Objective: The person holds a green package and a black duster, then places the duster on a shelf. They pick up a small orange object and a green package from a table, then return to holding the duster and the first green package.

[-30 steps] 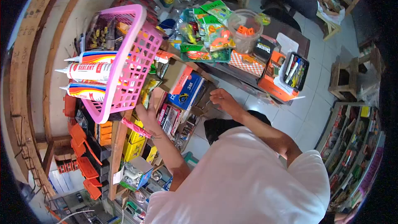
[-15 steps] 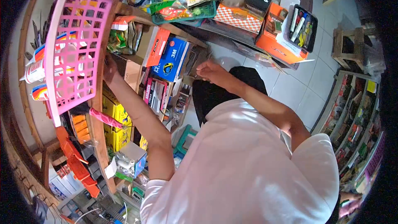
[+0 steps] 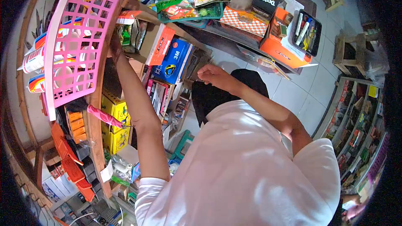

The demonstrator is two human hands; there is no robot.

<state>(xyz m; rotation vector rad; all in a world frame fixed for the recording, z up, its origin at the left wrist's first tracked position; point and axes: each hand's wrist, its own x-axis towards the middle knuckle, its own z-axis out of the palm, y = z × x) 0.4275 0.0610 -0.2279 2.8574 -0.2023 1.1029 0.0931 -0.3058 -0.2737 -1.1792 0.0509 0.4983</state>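
Note:
My left hand (image 3: pixel 116 47) reaches into the shelf beside the wooden post, close to shiny green-and-black packets (image 3: pixel 136 33) and a cardboard box with an orange flap (image 3: pixel 161 45). Its fingers are lost in shadow, so what they touch cannot be made out. In front of my dark-clothed leg, my right hand (image 3: pixel 214 77) hangs in the air with its fingers curled in, and nothing shows in it. A blue 3M box (image 3: pixel 173 60) stands on the shelf between my two hands.
A pink basket (image 3: pixel 49 71) holding sealant tubes (image 3: pixel 33 60) juts out at left. Yellow boxes (image 3: pixel 114 115) and a pink wrapped item (image 3: pixel 102 115) sit below. Across the top, a counter carries a green tray (image 3: pixel 213 11) of packets and a black pen tray (image 3: pixel 307 33).
My left hand has gone further up and deeper into the shelf, its forearm now more upright. My right hand stays nearly where it was. The view has shifted slightly.

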